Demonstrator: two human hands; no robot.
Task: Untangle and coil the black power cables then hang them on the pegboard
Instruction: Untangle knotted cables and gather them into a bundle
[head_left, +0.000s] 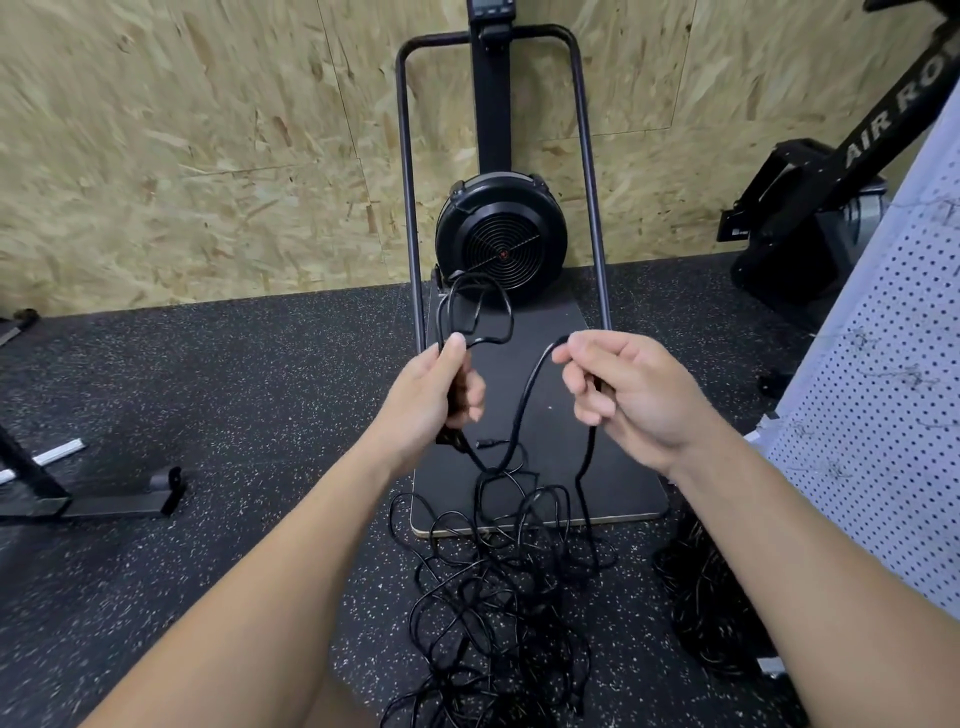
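The left hand (441, 389) is gripping a few small loops of black power cable (524, 405), its thumb pressing along the strands and its fingers curling round them, so that the loops (480, 306) are standing up above the fist in front of the fan housing. The right hand (623, 395) is pinching a single run of the same cable between thumb and forefinger, the other fingers curling in beneath it. Between the two hands the cable is sagging in a slack curve, and from the right hand another length is dropping straight down.

Both runs are feeding into a tangled pile of black cables (493, 597) lying on the speckled rubber floor (234, 389) just in front of the person, partly overlapping the near edge of the machine's black base board (623, 493) (a small connector end is showing just below the left hand). The white pegboard (883, 415) is leaning at the right edge, with a second dark heap of cables (711, 613) lying at its foot.

The black fan wheel (501, 236) is sitting inside a dark tubular frame (410, 208) against an OSB wall (208, 156). A rowing machine marked "AIR RO" (831, 208) is standing at upper right, and a black metal stand foot (114, 499) is resting on the floor at left
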